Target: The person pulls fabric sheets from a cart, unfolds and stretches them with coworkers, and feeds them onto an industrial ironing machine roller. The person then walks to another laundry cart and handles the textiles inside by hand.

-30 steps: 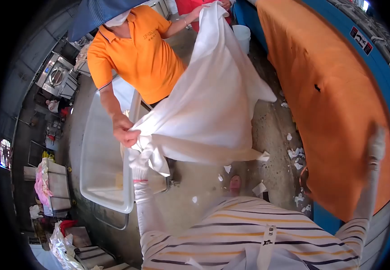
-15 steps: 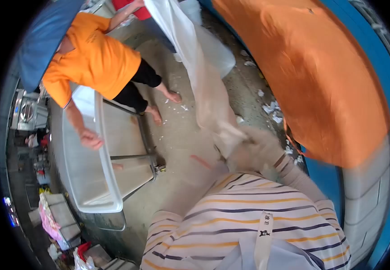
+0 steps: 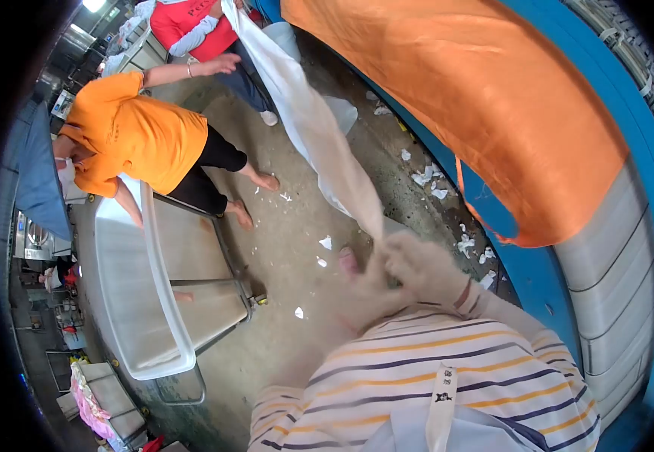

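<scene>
A long white cloth stretches, bunched and twisted, from the top of the view down to my hands. My right hand is closed around its gathered near end, fingers curled. Beside it, my left hand is blurred by motion, its fingers bent at the same end of the cloth. The far end is held up by a person in a red shirt.
A person in an orange shirt stands at a white wheeled tub on the left. Orange fabric covers a blue-framed machine on the right. White scraps litter the floor. A pale bucket stands at the top.
The view has shifted. The cloth is drawn narrower and straighter, and my hands have come closer together at its end. The orange-shirted person's one arm now reaches towards the cloth, the other into the tub.
</scene>
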